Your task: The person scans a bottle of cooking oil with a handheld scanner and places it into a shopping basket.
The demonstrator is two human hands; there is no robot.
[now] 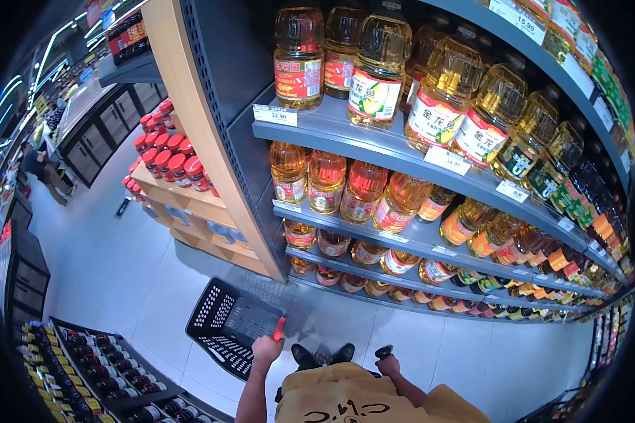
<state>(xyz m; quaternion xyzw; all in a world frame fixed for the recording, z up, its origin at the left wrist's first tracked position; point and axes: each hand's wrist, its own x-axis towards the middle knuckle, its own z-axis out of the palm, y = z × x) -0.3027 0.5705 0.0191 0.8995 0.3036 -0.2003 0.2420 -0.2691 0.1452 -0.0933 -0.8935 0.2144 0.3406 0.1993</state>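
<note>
Grey steel shelves [331, 130] fill the right of the view, each tier edged with white paper price tags. On them we see clear plastic oil bottles [377, 67], broad-shouldered and full of amber oil; lower tiers carry smaller, rounder ones. Beside them, a pale wood rack [190, 204] holds red-capped jars [168, 158]. The floor [120, 268] is smooth, glossy grey tile. At lower left, a dark shelf [85, 366] bears rows of small dark bottles.

Our black plastic basket [227, 326], rectangular with perforated lattice walls, sits low over the floor, tilted, just ahead of our black shoes [324, 354]. Its red handle [279, 328] is a short curved bar. Our left hand [267, 348] has its grip closed around this handle. Our right hand [388, 364] is curled around a small black rounded object [384, 350]; we cannot tell what it is. A tan printed garment [346, 402] covers the foreground.
</note>
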